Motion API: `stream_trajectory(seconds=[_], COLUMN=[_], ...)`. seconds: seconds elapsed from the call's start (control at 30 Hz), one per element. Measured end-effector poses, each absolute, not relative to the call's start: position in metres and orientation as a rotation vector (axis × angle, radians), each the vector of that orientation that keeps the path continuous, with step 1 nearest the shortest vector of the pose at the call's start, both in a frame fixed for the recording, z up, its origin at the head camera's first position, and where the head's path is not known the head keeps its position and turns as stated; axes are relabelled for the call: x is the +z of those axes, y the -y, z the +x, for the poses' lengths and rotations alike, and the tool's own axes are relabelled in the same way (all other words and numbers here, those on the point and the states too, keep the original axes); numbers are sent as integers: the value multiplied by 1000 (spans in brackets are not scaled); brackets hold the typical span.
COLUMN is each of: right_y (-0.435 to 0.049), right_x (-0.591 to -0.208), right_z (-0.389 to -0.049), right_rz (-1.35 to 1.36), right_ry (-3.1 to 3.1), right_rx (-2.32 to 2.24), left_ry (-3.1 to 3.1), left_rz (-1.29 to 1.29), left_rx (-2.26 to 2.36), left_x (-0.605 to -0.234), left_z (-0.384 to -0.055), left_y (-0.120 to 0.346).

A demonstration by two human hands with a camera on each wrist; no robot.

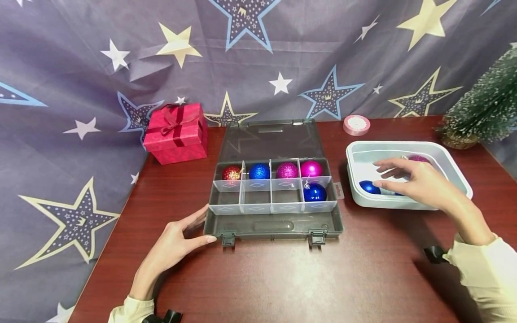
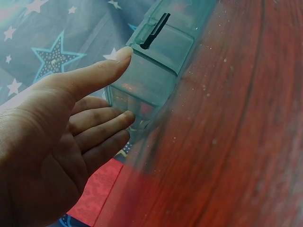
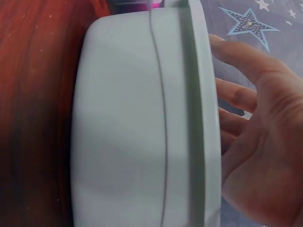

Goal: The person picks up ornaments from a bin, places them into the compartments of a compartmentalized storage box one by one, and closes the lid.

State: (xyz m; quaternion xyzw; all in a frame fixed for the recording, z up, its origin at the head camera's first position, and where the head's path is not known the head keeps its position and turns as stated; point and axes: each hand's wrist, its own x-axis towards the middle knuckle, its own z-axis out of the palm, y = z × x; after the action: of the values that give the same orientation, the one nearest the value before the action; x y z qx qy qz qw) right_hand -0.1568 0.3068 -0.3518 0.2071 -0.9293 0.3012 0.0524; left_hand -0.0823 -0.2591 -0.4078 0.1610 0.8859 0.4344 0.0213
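Glossy and thin-shelled, the baubles looked light, slick and easy to crack, so I judged the little cap and hanging loop on top the safest place to pinch one, or a gentle cup of fingertips round its middle. Two lay in the white tub (image 1: 454,166) at my right: a blue bauble (image 1: 369,187) near the front wall and a pink bauble (image 1: 418,158) at the back, half hidden behind my fingers. My right hand (image 1: 420,181) hovered above the tub with the fingers straight and slightly spread, holding nothing; I could not tell whether a fingertip brushed the rim.

Five more baubles already sat in the grey divided case (image 1: 274,226) in the middle of the wooden table (image 1: 363,278), four along the back row and one blue one in the front right compartment. My left hand (image 1: 173,244) rested open against the case's front left corner, thumb along the front edge and fingers straight against the side wall, bracing without gripping. A red gift box (image 1: 176,133) stood at the back left, a ribbon spool (image 1: 357,124) behind the tub, and a small frosted tree (image 1: 482,105) at the far right.
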Motion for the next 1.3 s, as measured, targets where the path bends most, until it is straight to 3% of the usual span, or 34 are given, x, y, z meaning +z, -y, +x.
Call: stream_trajectory(seconds=[0.9,1.3], right_y=[-312,-309], right_x=[-359,-358], right_z=[-182,-181], right_rz=[832,802], right_ry=[3103,3132], right_rx=[1041,1016], left_ry=[-2774,-2751], left_rz=[500,501], left_rx=[1318,1348], left_x=[-407,-407], left_z=[-81,-81], left_y=[258,258])
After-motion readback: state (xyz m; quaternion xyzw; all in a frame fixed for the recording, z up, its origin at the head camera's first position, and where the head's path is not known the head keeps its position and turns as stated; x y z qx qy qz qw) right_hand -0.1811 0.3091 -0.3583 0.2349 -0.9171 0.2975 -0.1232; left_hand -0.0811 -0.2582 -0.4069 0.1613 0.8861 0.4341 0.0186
